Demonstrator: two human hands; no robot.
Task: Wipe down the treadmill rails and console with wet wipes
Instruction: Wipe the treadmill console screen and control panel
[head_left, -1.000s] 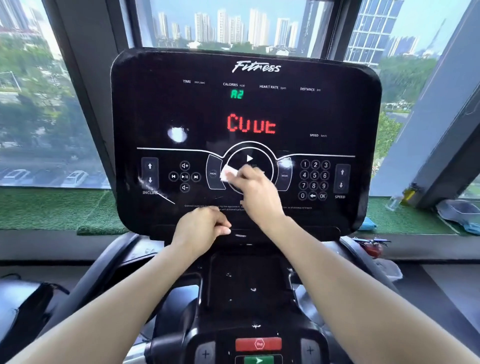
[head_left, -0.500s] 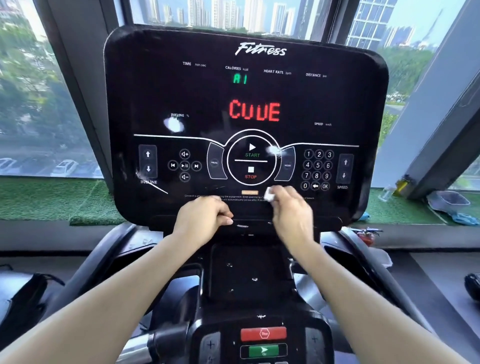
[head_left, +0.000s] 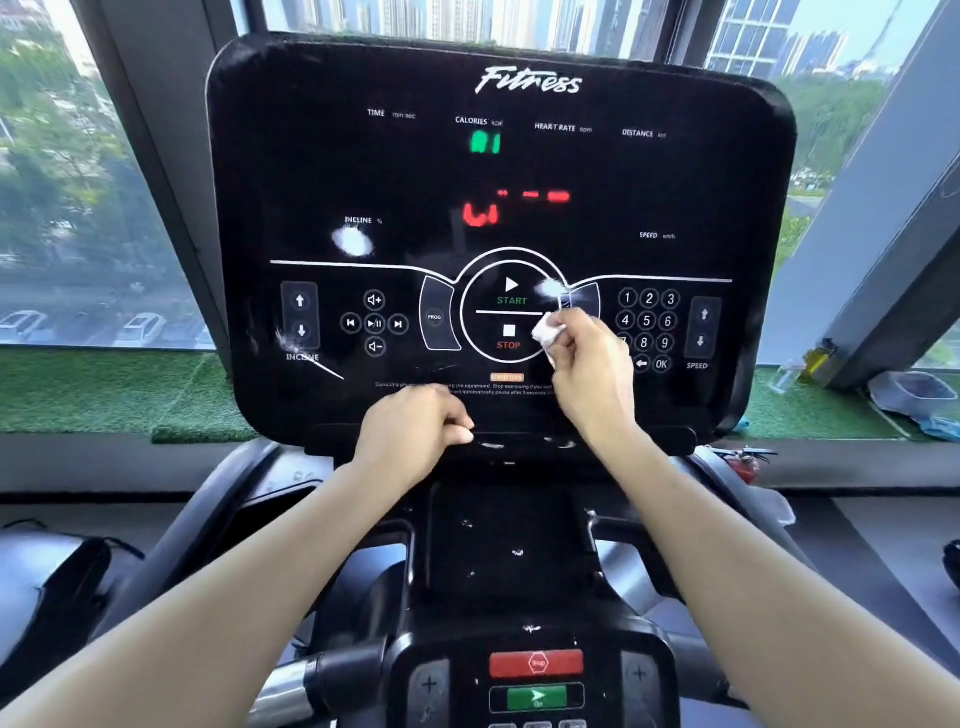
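Tall glass windows (head_left: 93, 197) look out on towers and trees, with a strip of green artificial turf (head_left: 104, 395) along the sill. Before them stands the treadmill's console (head_left: 363, 171), a broad, glossy black panel with rounded corners, printed white labels, a number keypad and a ringed START/STOP dial; green and blurred red digits glow on it, and pale glare spots sit on the gloss. Below it a matte black tray (head_left: 509, 545) carries a few white specks, and lower still are a red stop button (head_left: 536, 663) and a green button (head_left: 536, 697).

The left hand (head_left: 410, 431) is curled into a fist on the console's lower ledge; whether it holds anything cannot be told. The right hand (head_left: 589, 369) pinches a small, crumpled white wet wipe (head_left: 548, 330) against the right edge of the dial, hiding part of the keypad. A clear container (head_left: 909, 389) lies on the turf at far right.
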